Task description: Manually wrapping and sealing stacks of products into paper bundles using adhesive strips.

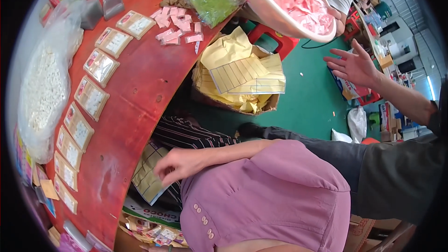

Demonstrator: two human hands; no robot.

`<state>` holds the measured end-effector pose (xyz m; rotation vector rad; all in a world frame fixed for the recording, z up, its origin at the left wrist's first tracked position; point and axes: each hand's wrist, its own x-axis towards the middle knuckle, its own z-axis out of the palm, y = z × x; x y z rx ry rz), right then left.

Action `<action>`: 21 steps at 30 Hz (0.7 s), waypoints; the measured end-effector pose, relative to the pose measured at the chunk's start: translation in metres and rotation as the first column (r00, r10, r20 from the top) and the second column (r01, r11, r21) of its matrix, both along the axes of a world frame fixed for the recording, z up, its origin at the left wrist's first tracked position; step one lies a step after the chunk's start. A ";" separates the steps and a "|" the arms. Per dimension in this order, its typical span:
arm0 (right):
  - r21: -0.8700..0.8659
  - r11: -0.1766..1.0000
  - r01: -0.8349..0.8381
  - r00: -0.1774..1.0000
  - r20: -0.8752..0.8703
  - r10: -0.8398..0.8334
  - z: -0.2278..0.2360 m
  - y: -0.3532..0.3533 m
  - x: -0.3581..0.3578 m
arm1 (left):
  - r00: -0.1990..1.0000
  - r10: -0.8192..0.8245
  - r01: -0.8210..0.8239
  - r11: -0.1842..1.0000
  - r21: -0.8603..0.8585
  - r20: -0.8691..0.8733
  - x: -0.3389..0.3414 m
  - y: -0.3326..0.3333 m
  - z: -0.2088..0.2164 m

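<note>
The right hand (176,167), grip half-open and apparently empty, hangs just right of the yellow ruled sheet (147,177) beside the red surface (140,98); the left hand (156,249) is farther, its grip impossible to tell.

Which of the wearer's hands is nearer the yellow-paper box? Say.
Right. The right hand is below the box in the picture; the left hand is farther off, at the bottom edge beside small packets.
</note>
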<state>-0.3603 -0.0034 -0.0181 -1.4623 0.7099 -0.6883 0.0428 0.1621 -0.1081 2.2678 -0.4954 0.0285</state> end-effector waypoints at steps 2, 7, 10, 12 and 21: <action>0.184 0.956 0.229 0.933 0.239 -0.269 -0.004 0.007 -0.019 | 0.987 -0.033 0.054 0.991 -0.126 0.159 0.059 0.009 -0.035; 0.308 0.609 0.731 0.451 0.451 -0.770 0.011 0.015 -0.109 | 0.997 -0.076 0.070 0.944 -0.323 -0.006 0.005 -0.047 0.021; 0.260 0.424 0.867 0.262 0.485 -0.834 0.049 0.025 -0.126 | 0.977 -0.215 0.183 0.854 -0.486 -0.009 -0.083 -0.089 0.101; 0.216 0.349 0.912 0.215 0.473 -0.855 0.066 0.020 -0.133 | 0.861 -0.499 0.351 0.722 -0.596 -0.097 -0.125 -0.121 0.129; 0.272 0.474 0.837 0.326 0.448 -0.832 0.117 -0.084 -0.139 | -0.413 -0.828 0.436 0.184 -0.881 -0.378 -0.327 -0.326 0.206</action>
